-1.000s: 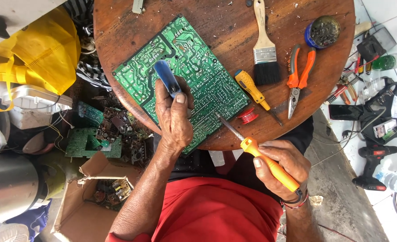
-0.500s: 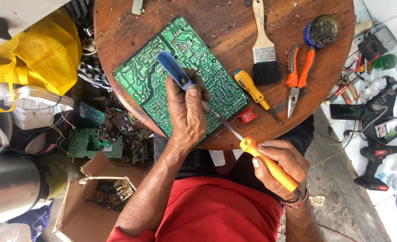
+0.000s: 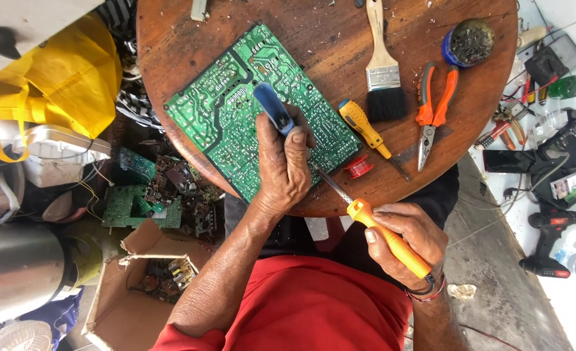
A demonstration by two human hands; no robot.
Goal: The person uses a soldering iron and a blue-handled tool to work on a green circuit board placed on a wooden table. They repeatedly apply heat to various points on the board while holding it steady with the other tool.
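A green circuit board (image 3: 236, 97) lies solder side up on a round wooden table (image 3: 327, 39). My left hand (image 3: 284, 166) rests over the board's near right part and grips a blue-handled tool (image 3: 271, 107), likely a solder sucker, pointing down at the board. My right hand (image 3: 408, 240) holds a soldering iron with an orange handle (image 3: 392, 240) near the table's front edge. Its metal shaft (image 3: 330, 182) reaches up-left and disappears under my left hand, so its tip is hidden.
On the table lie a paintbrush (image 3: 382, 65), a yellow screwdriver (image 3: 369, 133), orange pliers (image 3: 431, 114), a red solder spool (image 3: 359, 167) and a round tin (image 3: 468, 42). A yellow bag (image 3: 54, 84), scrap boards (image 3: 145, 201) and a cardboard box (image 3: 138, 286) sit left; a drill (image 3: 551, 244) lies right.
My left hand slid to the right and slightly nearer across the board with the blue tool, ending closer to the iron's shaft. My right hand with the iron has barely moved.
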